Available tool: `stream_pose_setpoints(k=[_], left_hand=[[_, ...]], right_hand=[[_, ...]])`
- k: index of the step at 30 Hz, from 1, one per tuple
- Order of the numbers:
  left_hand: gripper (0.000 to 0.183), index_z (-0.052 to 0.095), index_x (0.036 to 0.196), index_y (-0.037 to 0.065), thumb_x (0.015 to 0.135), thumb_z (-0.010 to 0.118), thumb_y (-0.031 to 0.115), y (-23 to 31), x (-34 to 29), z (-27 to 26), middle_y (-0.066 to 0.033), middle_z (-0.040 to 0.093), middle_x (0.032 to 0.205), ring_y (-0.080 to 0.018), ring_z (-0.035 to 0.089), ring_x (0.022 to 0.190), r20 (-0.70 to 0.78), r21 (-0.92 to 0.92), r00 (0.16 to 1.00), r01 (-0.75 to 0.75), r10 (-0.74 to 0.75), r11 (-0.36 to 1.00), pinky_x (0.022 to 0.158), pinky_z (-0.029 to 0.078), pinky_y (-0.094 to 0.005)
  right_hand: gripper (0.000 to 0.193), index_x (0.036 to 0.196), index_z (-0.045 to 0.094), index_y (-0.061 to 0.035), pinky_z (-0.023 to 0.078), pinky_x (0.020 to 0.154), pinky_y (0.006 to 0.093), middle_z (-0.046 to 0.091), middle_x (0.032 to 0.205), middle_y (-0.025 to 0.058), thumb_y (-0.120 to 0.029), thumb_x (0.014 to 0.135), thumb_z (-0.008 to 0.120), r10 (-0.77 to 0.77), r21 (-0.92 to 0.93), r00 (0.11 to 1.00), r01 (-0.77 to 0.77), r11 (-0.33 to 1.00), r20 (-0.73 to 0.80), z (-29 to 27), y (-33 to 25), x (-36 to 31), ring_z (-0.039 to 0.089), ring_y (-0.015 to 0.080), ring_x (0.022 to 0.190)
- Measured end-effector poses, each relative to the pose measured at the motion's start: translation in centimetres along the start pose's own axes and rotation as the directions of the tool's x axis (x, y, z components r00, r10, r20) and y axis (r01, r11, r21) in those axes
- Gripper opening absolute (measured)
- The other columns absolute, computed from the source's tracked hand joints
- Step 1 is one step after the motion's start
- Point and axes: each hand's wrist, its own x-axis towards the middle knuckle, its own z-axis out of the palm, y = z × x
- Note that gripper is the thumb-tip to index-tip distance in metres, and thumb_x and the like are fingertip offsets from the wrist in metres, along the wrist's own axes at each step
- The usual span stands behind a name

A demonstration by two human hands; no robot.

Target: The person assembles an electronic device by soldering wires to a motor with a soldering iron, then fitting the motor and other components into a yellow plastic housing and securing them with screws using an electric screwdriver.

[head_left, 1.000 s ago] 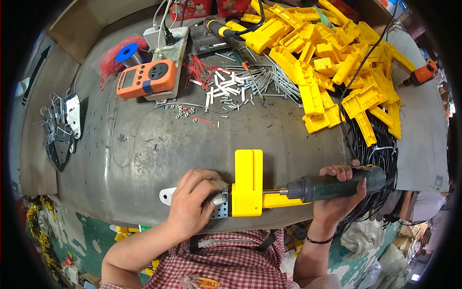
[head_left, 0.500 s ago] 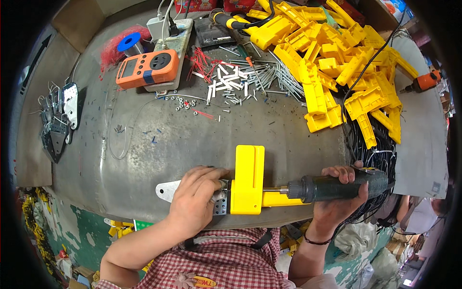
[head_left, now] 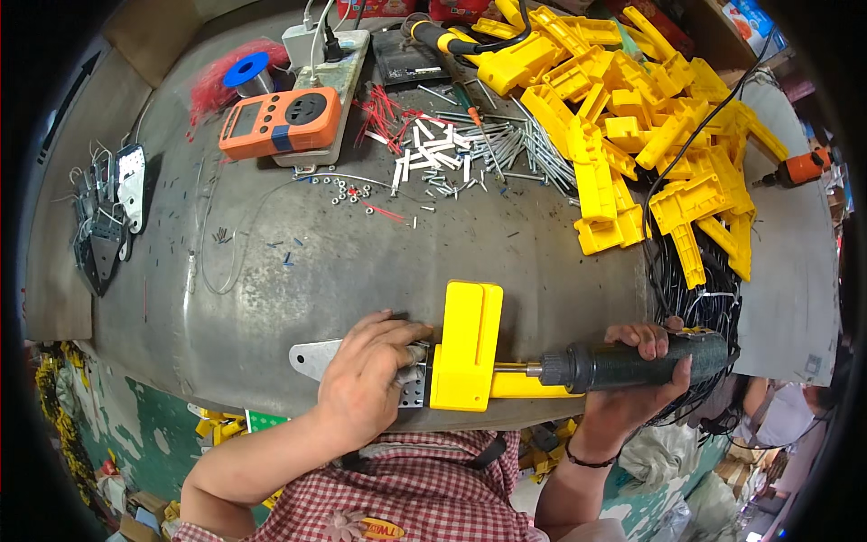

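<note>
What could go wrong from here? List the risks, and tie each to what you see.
1. The left hand holds the perforated metal plate roughly in line with the screwdriver shaft; a slip might hurt that hand.
2. The yellow plastic part appears close to the front edge of the table, so it could drop if the hold loosens.
3. The black power screwdriver, in the right hand, is near black cables that might snag it.
</note>
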Motion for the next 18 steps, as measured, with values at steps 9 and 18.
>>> stream_pose_setpoints(k=[9,18], left_hand=[[0.027,0.048,0.086,0.0,0.062,0.051,-0.012,0.28,0.22,-0.02,-0.0168,0.061,0.105,-0.0343,0.057,0.099,0.007,0.007,1.0,0.011,-0.011,1.0,0.093,0.042,-0.0498],[0.023,0.048,0.084,0.005,0.068,0.059,-0.008,0.15,0.35,-0.59,-0.0135,0.063,0.103,-0.0319,0.06,0.098,0.005,-0.021,0.993,0.12,-0.12,0.993,0.096,0.039,-0.0533]], right_hand=[[0.036,0.114,0.043,-0.0095,0.038,0.082,0.0331,0.046,0.077,0.0009,-0.023,0.084,0.059,-0.004,0.033,1.0,0.004,0.999,-0.016,-0.33,-0.05,0.2,0.048,0.014,0.074],[0.037,0.112,0.043,-0.0101,0.04,0.079,0.0316,0.045,0.075,-0.0009,-0.025,0.082,0.059,-0.025,-0.043,0.999,0.023,0.999,-0.045,0.46,0.26,0.26,0.048,0.0115,0.071]])
